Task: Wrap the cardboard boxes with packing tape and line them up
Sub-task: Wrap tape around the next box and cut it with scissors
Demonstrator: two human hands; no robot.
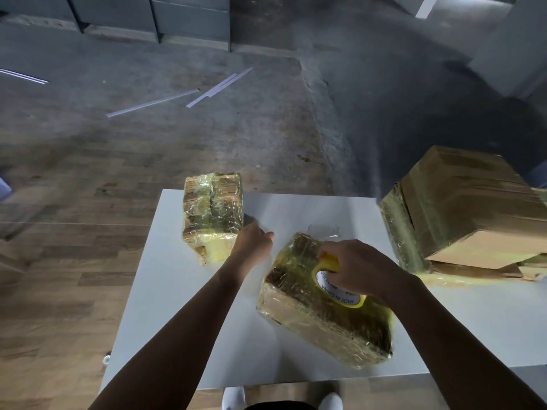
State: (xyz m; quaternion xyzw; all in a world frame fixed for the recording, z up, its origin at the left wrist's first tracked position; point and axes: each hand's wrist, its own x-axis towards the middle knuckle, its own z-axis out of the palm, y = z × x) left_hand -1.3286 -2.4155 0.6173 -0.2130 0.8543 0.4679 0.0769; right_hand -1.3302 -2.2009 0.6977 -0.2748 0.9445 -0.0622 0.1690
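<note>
The right hand [356,267] is curling its fingers around a roll of yellow packing tape [340,291] with a white printed core and is holding it down on top of a flat tape-wrapped cardboard box [322,324]. This box is lying at an angle near the middle of the white rectangular table [189,306], with glossy yellowish tape covering it.

The left hand [254,242] is reaching forward with its back up, right at the near right corner of a small tape-wrapped cardboard box [211,213]. The fingers are mostly hidden behind the hand, so it is hard to say whether they are gripping the box or only touching it. That small box is sitting by the table's far edge, to the left and well apart from the flat one.

A large brown cardboard box [461,208] is standing at the table's right side, with tape covering its left end and the rest showing bare cardboard. Beyond the table, thin white strips [154,103] are lying on the wooden floor [74,261]. A pair of white shoes [233,398] is showing under the near edge.
</note>
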